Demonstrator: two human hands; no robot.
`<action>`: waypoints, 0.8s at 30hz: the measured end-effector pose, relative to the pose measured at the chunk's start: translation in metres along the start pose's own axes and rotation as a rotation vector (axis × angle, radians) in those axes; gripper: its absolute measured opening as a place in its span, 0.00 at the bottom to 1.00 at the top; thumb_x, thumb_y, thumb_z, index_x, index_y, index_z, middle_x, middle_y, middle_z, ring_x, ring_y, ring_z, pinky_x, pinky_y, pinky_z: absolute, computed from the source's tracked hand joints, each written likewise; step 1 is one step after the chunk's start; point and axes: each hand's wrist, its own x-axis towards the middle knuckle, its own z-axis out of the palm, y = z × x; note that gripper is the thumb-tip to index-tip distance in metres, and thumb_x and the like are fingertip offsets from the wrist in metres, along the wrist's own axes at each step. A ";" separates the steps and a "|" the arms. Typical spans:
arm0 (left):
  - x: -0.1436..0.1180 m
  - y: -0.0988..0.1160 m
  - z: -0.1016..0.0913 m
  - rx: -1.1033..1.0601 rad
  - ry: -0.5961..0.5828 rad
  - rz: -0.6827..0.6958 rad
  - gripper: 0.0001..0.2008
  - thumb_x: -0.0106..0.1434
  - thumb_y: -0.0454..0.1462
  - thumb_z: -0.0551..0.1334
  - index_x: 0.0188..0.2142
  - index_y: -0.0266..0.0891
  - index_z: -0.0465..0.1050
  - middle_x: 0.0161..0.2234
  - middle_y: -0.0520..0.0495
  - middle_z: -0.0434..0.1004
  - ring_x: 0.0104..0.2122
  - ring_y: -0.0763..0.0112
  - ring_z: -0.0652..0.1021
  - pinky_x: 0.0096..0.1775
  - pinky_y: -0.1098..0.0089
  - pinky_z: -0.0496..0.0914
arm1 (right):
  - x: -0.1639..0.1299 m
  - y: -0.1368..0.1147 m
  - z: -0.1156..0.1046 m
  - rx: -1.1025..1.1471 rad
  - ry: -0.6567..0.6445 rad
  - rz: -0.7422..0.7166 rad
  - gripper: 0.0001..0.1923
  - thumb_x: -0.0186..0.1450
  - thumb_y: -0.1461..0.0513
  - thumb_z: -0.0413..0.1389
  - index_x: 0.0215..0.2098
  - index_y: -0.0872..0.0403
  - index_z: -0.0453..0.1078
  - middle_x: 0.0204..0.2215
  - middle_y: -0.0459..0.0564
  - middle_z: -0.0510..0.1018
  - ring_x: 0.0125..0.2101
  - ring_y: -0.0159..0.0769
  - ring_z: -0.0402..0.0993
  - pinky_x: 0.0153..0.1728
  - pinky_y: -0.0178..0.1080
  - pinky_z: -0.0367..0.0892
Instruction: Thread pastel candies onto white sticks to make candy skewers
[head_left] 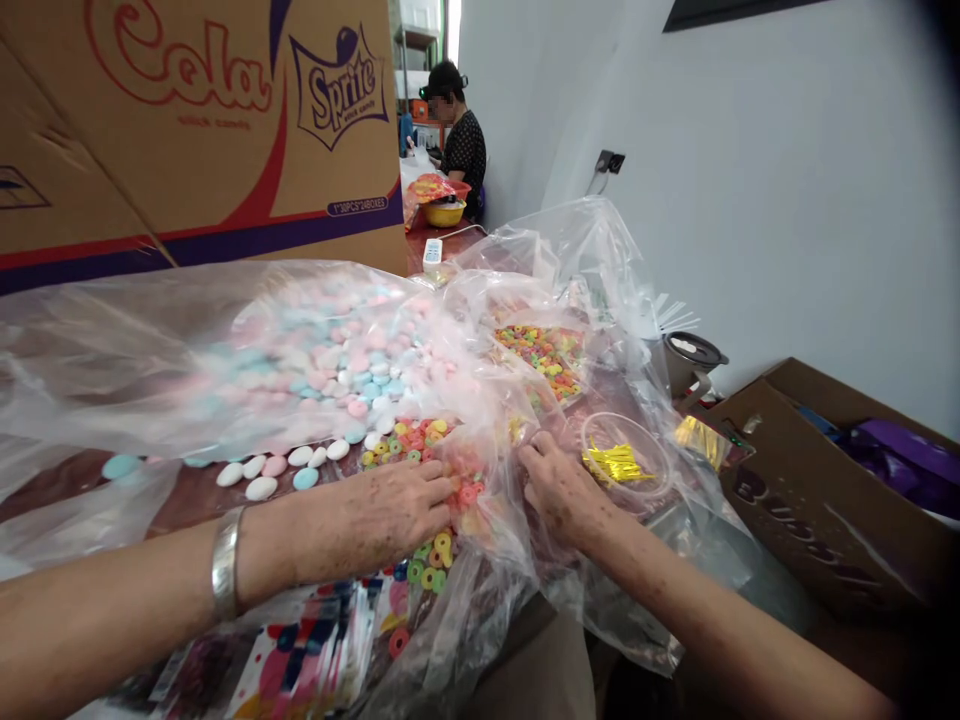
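My left hand point(401, 510), a silver bangle on its wrist, lies over ring candies point(439, 560) in red, yellow and green. Its fingers are bent and together, and their tips are hidden among candies and plastic. Beside it, my right hand point(559, 490) has curled fingers closed on a fold of a clear plastic bag point(495, 530). Large pink, white and blue candies point(356, 365) spread under a clear plastic sheet point(135, 350), with several loose white ones point(261, 488) near my left forearm. Gold twist ties point(619, 462) sit in a round clear tub point(664, 475) right of my right hand.
A big cola carton point(225, 130) stands at the back left. More ring candies point(544, 350) lie farther back. Printed packets point(300, 650) lie at the front left. To the right are a lidded mug point(686, 365) and an open box point(795, 480). Another person point(465, 145) works behind.
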 end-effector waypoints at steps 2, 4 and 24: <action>-0.002 0.000 0.002 0.013 0.015 -0.015 0.08 0.65 0.25 0.61 0.39 0.38 0.71 0.43 0.42 0.76 0.41 0.60 0.75 0.45 0.62 0.70 | 0.001 -0.002 0.003 -0.001 0.003 0.007 0.12 0.62 0.72 0.50 0.42 0.56 0.69 0.43 0.56 0.72 0.37 0.39 0.70 0.35 0.37 0.63; -0.003 0.000 0.003 0.024 0.083 -0.098 0.06 0.65 0.26 0.59 0.38 0.37 0.70 0.40 0.42 0.75 0.38 0.60 0.74 0.41 0.63 0.70 | 0.003 -0.002 0.003 0.011 0.006 0.008 0.13 0.62 0.72 0.50 0.42 0.56 0.69 0.41 0.55 0.73 0.36 0.40 0.70 0.34 0.37 0.62; 0.048 -0.006 0.007 0.009 0.063 0.106 0.06 0.69 0.28 0.59 0.40 0.35 0.74 0.44 0.39 0.79 0.46 0.58 0.75 0.53 0.58 0.69 | 0.003 -0.014 -0.042 0.734 0.339 -0.149 0.02 0.56 0.64 0.51 0.28 0.52 0.65 0.22 0.40 0.66 0.25 0.30 0.61 0.27 0.33 0.56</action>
